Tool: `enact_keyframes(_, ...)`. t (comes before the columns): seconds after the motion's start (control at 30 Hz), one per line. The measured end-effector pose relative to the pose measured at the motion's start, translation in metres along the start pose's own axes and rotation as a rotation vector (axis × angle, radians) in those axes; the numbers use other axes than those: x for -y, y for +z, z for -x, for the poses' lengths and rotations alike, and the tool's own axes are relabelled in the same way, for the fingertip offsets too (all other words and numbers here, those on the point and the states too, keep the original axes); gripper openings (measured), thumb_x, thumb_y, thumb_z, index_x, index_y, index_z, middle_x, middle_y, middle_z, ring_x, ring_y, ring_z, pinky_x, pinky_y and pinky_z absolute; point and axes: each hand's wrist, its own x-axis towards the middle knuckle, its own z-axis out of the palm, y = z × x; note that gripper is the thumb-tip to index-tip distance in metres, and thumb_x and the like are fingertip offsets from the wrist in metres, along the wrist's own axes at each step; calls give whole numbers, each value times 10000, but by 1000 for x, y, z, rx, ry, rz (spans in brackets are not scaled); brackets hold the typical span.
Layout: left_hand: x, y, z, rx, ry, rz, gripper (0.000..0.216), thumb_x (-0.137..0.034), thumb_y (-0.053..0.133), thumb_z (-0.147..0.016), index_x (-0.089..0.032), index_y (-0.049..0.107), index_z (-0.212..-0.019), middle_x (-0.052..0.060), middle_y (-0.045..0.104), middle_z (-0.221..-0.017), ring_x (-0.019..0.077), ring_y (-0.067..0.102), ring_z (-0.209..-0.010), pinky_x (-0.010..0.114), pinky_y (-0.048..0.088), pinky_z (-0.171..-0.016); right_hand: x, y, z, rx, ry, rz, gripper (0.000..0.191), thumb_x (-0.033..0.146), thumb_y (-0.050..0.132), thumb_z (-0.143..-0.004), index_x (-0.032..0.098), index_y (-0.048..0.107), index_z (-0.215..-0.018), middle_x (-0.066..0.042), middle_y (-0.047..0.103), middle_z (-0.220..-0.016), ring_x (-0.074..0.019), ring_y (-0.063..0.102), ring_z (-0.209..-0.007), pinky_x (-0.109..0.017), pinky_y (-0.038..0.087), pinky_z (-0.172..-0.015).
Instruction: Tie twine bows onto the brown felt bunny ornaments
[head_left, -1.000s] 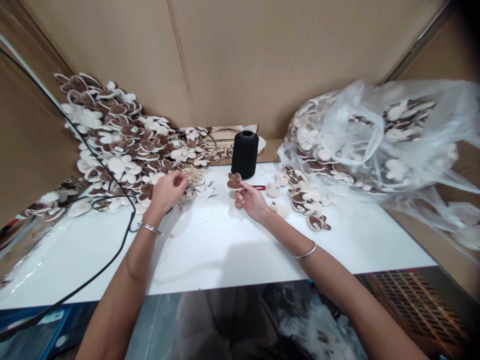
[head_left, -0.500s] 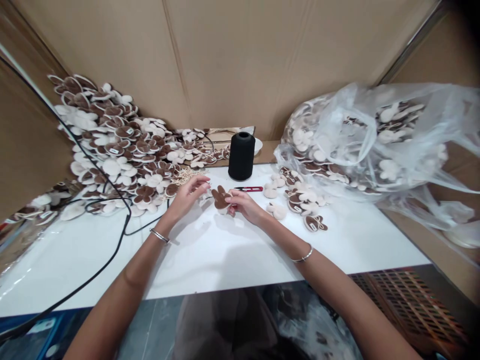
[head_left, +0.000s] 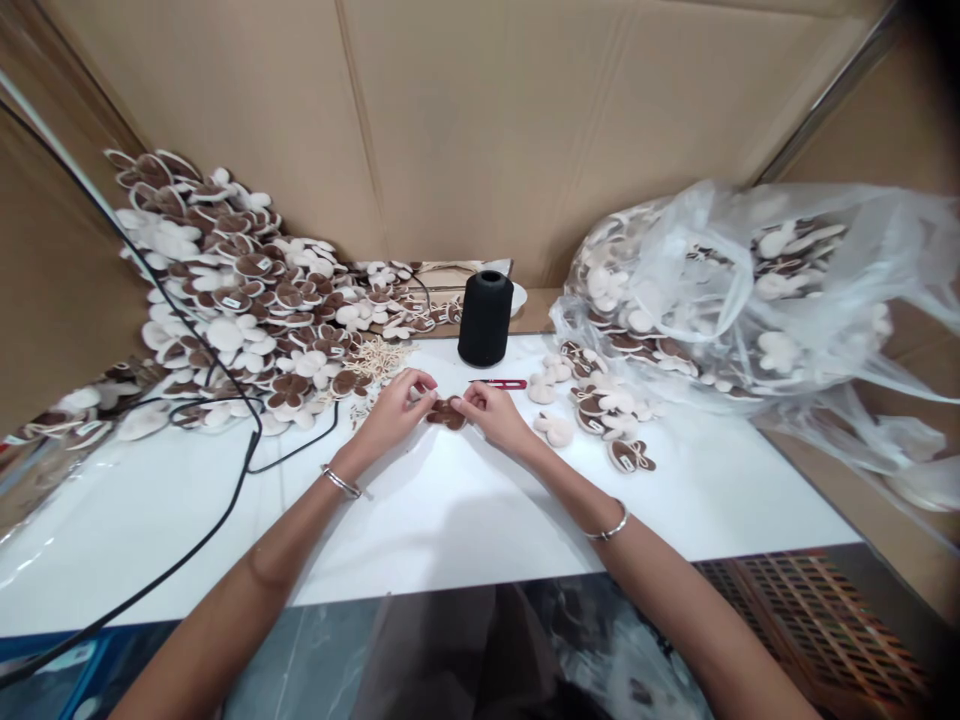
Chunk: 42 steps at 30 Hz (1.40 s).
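My left hand (head_left: 397,410) and my right hand (head_left: 491,412) meet over the white table (head_left: 420,500). Both pinch a small brown mouse-head-shaped fabric piece (head_left: 446,413) held between them just above the tabletop. The fingers of each hand are closed on its edges. A small heap of cream string bows (head_left: 379,358) lies just beyond my left hand. Red thread snips (head_left: 501,383) lie just beyond my right hand.
A black thread cone (head_left: 486,318) stands at the back middle. A big pile of brown and cream pieces (head_left: 240,300) fills the back left. Loose pieces (head_left: 600,410) and a clear plastic bag of more (head_left: 750,290) sit right. A black cable (head_left: 225,490) crosses the left.
My left hand left the string bows and came right to the brown piece. My right hand lowered that piece from upright near the cone to the table's middle.
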Motion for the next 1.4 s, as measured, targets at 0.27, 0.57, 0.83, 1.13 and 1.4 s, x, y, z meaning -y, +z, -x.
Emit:
enact_keyframes(0.27, 5, 3, 3, 283, 125, -167, 182, -212, 495, -901, -223, 665, -964, 64, 599, -980, 224, 536, -968, 376, 423, -886, 0, -9, -3, 27, 11, 251, 180, 378, 551, -877, 205, 574, -833, 11, 608, -696, -145, 515, -629, -249, 290, -573)
enact_keyframes(0.57, 12, 7, 6, 267, 163, -239, 239, -203, 468, -917, -233, 656, -1061, 68, 583, -998, 208, 580, -941, 342, 460, -853, 4, -19, -2, 114, -119, 250, 162, 164, 573, -801, 211, 697, -893, -20, 666, -820, -153, 563, -711, -245, 377, -643)
enact_keyframes(0.83, 13, 10, 8, 242, 195, -336, 291, -197, 510, -895, -294, 711, -1082, 73, 579, -993, 216, 555, -871, 337, 437, -802, 22, -26, 8, 202, -41, 507, 418, 95, 509, -798, 327, 751, -1047, -28, 746, -923, -215, 633, -794, -271, 375, -645)
enact_keyframes(1.13, 17, 12, 8, 225, 209, -332, 295, -165, 511, -877, -278, 710, -1063, 73, 594, -1001, 212, 566, -869, 318, 436, -756, 21, -34, 6, 205, -82, 519, 391, 133, 499, -797, 305, 773, -1017, -28, 766, -905, -202, 651, -767, -268, 399, -642)
enact_keyframes(1.4, 14, 11, 9, 234, 173, -313, 262, -186, 476, -915, -226, 683, -1072, 54, 574, -979, 162, 578, -827, 279, 458, -722, 23, -36, 5, 263, -59, 449, 391, 156, 491, -805, 273, 751, -1073, -5, 740, -846, -146, 598, -695, -220, 381, -617)
